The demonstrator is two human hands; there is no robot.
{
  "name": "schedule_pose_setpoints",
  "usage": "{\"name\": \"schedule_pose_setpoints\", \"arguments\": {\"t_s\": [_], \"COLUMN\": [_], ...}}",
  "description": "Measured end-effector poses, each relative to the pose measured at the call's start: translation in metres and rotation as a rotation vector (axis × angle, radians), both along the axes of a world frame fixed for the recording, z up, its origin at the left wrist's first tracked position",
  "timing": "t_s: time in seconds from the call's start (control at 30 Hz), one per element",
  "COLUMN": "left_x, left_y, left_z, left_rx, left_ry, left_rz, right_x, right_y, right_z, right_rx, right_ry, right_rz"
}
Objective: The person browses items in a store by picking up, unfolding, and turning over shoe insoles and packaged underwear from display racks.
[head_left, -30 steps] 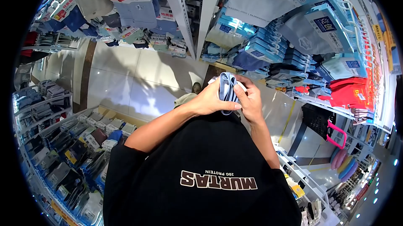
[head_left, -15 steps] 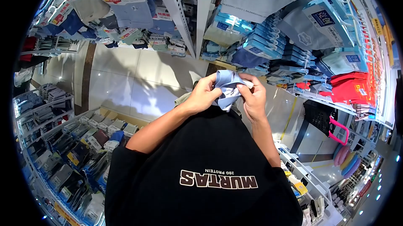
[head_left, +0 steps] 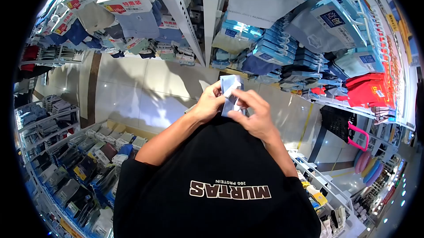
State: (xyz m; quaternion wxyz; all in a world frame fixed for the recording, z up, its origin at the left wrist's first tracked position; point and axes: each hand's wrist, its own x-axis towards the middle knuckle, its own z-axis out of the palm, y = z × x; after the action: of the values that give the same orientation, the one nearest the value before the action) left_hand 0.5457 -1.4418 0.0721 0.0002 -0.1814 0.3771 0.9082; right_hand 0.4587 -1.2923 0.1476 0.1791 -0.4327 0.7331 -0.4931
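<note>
A light blue and white folded cloth (head_left: 229,88) is held up in front of my black shirt, near the middle of the head view. My left hand (head_left: 209,103) grips its left edge with curled fingers. On the other side, my right hand (head_left: 256,113) is at the cloth's right side, its fingers bent over the front and its thumb at the lower part. The contact of the right fingertips with the cloth is partly hidden. Fine details of the cloth are too small to tell.
Packaged garments hang on racks at the upper left (head_left: 132,8) and upper right (head_left: 331,21). Red garments (head_left: 366,90) hang further right, above a black basket (head_left: 336,121) with a pink handle. A bin of packaged items (head_left: 92,163) stands at the lower left.
The cloth has gone from a striped, looped shape to spread open, and now to a narrow folded shape. My right hand has moved left across its front.
</note>
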Motion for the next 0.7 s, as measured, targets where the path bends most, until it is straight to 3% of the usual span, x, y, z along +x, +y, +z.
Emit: {"name": "schedule_pose_setpoints", "arguments": {"t_s": [0.1, 0.17, 0.27, 0.37, 0.4, 0.57, 0.63, 0.7], "left_x": [0.003, 0.006, 0.009, 0.012, 0.013, 0.02, 0.023, 0.027], "left_y": [-0.002, -0.007, -0.014, -0.017, -0.017, -0.016, -0.023, -0.026], "left_z": [0.005, 0.002, -0.003, 0.003, 0.005, -0.004, -0.009, -0.051], "left_rx": [0.128, 0.117, 0.095, 0.133, 0.154, 0.118, 0.029, -0.18], "left_ry": [-0.028, 0.01, 0.069, 0.106, 0.116, 0.077, -0.032, -0.151], "left_rz": [0.076, 0.093, 0.1, 0.101, 0.102, 0.108, 0.133, 0.108], "right_x": [-0.003, -0.009, -0.003, 0.001, -0.002, -0.025, -0.04, -0.059], "right_y": [0.013, 0.03, 0.038, 0.022, 0.002, -0.021, -0.022, -0.026], "right_z": [-0.023, -0.069, -0.106, -0.113, -0.088, -0.084, -0.076, -0.077], "right_rx": [-0.142, 0.02, 0.241, 0.012, -0.182, -0.427, -0.322, -0.13], "right_ry": [-0.316, -0.608, -0.916, -1.361, -1.484, -1.113, -0.806, -0.54], "right_rz": [-0.308, -0.463, -0.343, -0.448, -0.381, -0.388, -0.399, -0.397]}}
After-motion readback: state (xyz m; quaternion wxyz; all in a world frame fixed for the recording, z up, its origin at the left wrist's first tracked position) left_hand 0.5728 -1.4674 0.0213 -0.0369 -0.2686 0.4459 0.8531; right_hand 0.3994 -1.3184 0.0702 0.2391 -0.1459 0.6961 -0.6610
